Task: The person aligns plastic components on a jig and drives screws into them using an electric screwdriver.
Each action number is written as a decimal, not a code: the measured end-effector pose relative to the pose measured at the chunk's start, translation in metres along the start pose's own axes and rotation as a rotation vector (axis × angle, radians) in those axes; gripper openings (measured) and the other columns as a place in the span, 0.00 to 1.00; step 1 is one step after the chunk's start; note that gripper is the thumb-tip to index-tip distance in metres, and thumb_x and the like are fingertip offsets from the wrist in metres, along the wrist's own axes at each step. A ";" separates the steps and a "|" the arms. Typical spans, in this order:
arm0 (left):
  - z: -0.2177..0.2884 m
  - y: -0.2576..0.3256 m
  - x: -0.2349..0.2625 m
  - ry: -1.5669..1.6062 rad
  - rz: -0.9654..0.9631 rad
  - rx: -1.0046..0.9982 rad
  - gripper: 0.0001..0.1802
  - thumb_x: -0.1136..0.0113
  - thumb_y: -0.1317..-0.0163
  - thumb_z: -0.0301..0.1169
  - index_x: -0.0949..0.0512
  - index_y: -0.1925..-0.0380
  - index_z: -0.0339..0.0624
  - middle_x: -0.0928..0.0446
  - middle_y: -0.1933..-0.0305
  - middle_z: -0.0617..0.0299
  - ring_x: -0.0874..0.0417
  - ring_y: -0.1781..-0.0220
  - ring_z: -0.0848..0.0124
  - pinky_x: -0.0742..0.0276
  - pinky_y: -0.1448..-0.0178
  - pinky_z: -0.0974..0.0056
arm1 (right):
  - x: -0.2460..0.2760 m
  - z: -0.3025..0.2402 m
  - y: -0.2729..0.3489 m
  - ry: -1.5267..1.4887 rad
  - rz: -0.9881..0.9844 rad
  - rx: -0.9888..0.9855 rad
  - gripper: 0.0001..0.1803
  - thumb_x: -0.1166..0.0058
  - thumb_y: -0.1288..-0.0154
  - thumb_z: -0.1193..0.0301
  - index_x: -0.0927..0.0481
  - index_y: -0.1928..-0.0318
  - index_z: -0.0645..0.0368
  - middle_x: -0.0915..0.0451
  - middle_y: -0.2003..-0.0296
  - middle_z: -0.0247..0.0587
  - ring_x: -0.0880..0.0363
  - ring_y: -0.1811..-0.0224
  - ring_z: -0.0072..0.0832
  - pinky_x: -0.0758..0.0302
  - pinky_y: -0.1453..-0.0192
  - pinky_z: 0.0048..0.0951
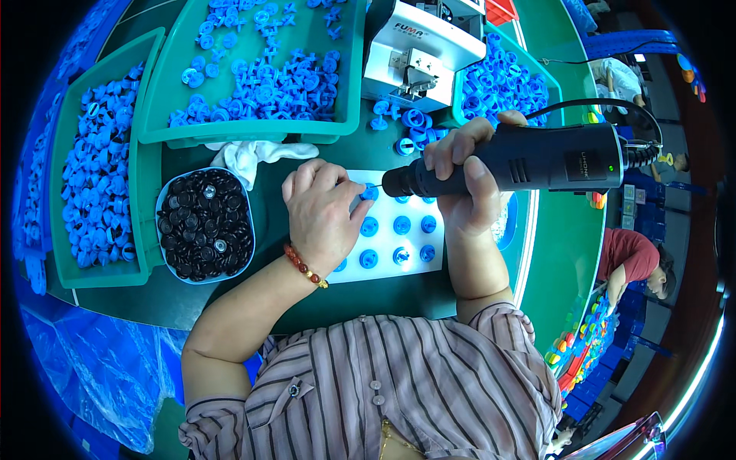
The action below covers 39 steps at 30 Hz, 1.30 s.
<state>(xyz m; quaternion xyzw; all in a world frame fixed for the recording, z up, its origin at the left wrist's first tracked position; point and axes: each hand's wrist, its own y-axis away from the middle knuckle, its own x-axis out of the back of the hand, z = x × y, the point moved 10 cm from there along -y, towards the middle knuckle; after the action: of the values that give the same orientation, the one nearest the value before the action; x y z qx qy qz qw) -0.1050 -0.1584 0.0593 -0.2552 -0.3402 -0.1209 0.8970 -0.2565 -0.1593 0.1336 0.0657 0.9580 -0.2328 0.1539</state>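
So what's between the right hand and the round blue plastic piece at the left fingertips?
Head view: the nose and thin bit of the black cylindrical tool.

Room runs between tub (pixel 201 280) and left hand (pixel 323 207); screwdriver (pixel 537 157) bars the right, clearance beneath hard to judge.

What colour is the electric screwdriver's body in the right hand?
The electric screwdriver's body is near-black, best seen in the head view.

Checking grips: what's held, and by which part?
The right hand holds the driver by its front part. The left hand is at a blue piece; grip unclear.
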 end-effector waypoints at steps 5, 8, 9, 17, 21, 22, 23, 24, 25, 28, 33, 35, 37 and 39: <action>-0.001 0.000 0.000 0.000 0.001 -0.007 0.12 0.26 0.61 0.32 0.18 0.75 0.46 0.25 0.64 0.65 0.28 0.51 0.61 0.40 0.47 0.54 | -0.001 0.008 0.002 0.004 -0.028 -0.023 0.33 0.42 0.42 0.73 0.42 0.39 0.49 0.30 0.69 0.38 0.27 0.74 0.28 0.28 0.64 0.36; -0.002 0.000 -0.001 0.004 -0.020 0.002 0.10 0.27 0.59 0.32 0.18 0.76 0.45 0.26 0.64 0.64 0.29 0.50 0.61 0.41 0.45 0.53 | -0.001 0.008 0.001 0.010 -0.030 -0.022 0.33 0.41 0.42 0.72 0.42 0.39 0.48 0.30 0.69 0.38 0.27 0.74 0.28 0.28 0.64 0.36; -0.001 0.000 0.000 0.006 -0.017 0.000 0.10 0.27 0.59 0.32 0.18 0.76 0.45 0.26 0.64 0.64 0.29 0.50 0.61 0.41 0.45 0.53 | -0.002 0.007 0.001 0.013 -0.033 -0.019 0.33 0.41 0.42 0.72 0.42 0.39 0.48 0.30 0.69 0.38 0.27 0.74 0.28 0.28 0.64 0.36; 0.002 -0.001 0.002 -0.015 0.000 -0.026 0.11 0.27 0.61 0.32 0.17 0.75 0.46 0.25 0.64 0.65 0.28 0.52 0.62 0.40 0.48 0.54 | -0.016 0.003 0.003 0.085 -0.116 -0.011 0.32 0.39 0.43 0.72 0.41 0.40 0.48 0.29 0.70 0.37 0.26 0.74 0.27 0.28 0.65 0.35; 0.003 -0.001 0.002 -0.014 -0.003 -0.035 0.11 0.27 0.61 0.32 0.17 0.74 0.46 0.25 0.64 0.65 0.27 0.52 0.62 0.39 0.48 0.54 | -0.020 0.006 0.005 0.143 -0.152 0.006 0.32 0.38 0.43 0.73 0.40 0.41 0.48 0.29 0.71 0.37 0.26 0.76 0.27 0.27 0.66 0.34; 0.003 -0.001 0.002 -0.012 -0.004 -0.034 0.11 0.27 0.61 0.32 0.17 0.74 0.46 0.25 0.64 0.65 0.27 0.52 0.62 0.39 0.48 0.54 | -0.019 0.008 0.005 0.135 -0.137 0.002 0.32 0.38 0.44 0.73 0.40 0.42 0.49 0.29 0.71 0.37 0.26 0.76 0.27 0.27 0.67 0.34; 0.002 -0.001 0.002 -0.011 -0.005 -0.031 0.11 0.27 0.61 0.33 0.17 0.74 0.46 0.25 0.64 0.65 0.27 0.52 0.62 0.39 0.48 0.54 | -0.018 0.010 0.004 0.127 -0.122 -0.002 0.32 0.38 0.44 0.74 0.40 0.42 0.49 0.29 0.72 0.37 0.27 0.77 0.27 0.27 0.68 0.33; 0.002 -0.001 0.002 -0.011 -0.002 -0.033 0.11 0.27 0.61 0.33 0.17 0.74 0.46 0.25 0.64 0.65 0.27 0.52 0.62 0.39 0.48 0.54 | -0.017 0.009 0.003 0.127 -0.123 0.000 0.32 0.38 0.44 0.74 0.40 0.42 0.49 0.29 0.72 0.37 0.27 0.77 0.27 0.27 0.68 0.33; 0.002 -0.001 0.001 -0.007 0.002 -0.032 0.11 0.27 0.61 0.33 0.17 0.75 0.46 0.25 0.64 0.64 0.27 0.52 0.62 0.39 0.47 0.54 | -0.012 0.009 0.001 0.096 -0.104 -0.009 0.31 0.39 0.45 0.75 0.41 0.43 0.54 0.28 0.72 0.39 0.26 0.77 0.27 0.25 0.68 0.33; 0.001 -0.002 0.001 -0.008 0.009 -0.038 0.11 0.27 0.61 0.32 0.17 0.75 0.47 0.25 0.64 0.64 0.28 0.52 0.61 0.39 0.46 0.54 | 0.000 0.003 -0.012 0.029 -0.044 0.024 0.31 0.41 0.46 0.75 0.42 0.44 0.59 0.26 0.72 0.42 0.26 0.78 0.27 0.23 0.67 0.34; 0.005 -0.005 0.010 0.006 0.010 -0.020 0.11 0.28 0.59 0.33 0.18 0.74 0.47 0.26 0.63 0.63 0.28 0.51 0.61 0.39 0.45 0.53 | 0.025 -0.036 -0.050 0.030 0.106 0.223 0.31 0.46 0.43 0.75 0.44 0.41 0.61 0.27 0.71 0.43 0.26 0.75 0.30 0.24 0.65 0.39; 0.013 -0.004 0.014 0.046 -0.045 -0.072 0.10 0.28 0.58 0.33 0.19 0.75 0.48 0.26 0.63 0.63 0.28 0.51 0.61 0.39 0.45 0.53 | 0.026 -0.042 -0.064 0.028 0.091 0.276 0.30 0.48 0.43 0.77 0.43 0.41 0.62 0.27 0.71 0.43 0.25 0.75 0.30 0.24 0.64 0.39; 0.024 0.000 0.007 0.076 -0.173 -0.162 0.11 0.28 0.59 0.35 0.19 0.75 0.48 0.26 0.65 0.66 0.29 0.51 0.63 0.41 0.44 0.53 | 0.036 -0.045 -0.073 0.083 0.168 0.326 0.30 0.48 0.44 0.80 0.43 0.41 0.62 0.26 0.70 0.44 0.25 0.75 0.30 0.24 0.64 0.39; 0.023 0.007 -0.003 0.083 -0.301 -0.161 0.12 0.27 0.61 0.37 0.18 0.75 0.49 0.26 0.65 0.67 0.29 0.50 0.64 0.41 0.42 0.53 | 0.038 -0.044 -0.079 0.058 0.185 0.349 0.30 0.48 0.44 0.81 0.43 0.41 0.63 0.26 0.70 0.44 0.24 0.75 0.30 0.24 0.64 0.39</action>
<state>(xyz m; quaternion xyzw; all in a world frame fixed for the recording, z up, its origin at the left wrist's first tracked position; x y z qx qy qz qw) -0.1171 -0.1398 0.0695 -0.2672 -0.3265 -0.2910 0.8587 -0.3197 -0.2065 0.1921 0.1857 0.8971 -0.3782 0.1333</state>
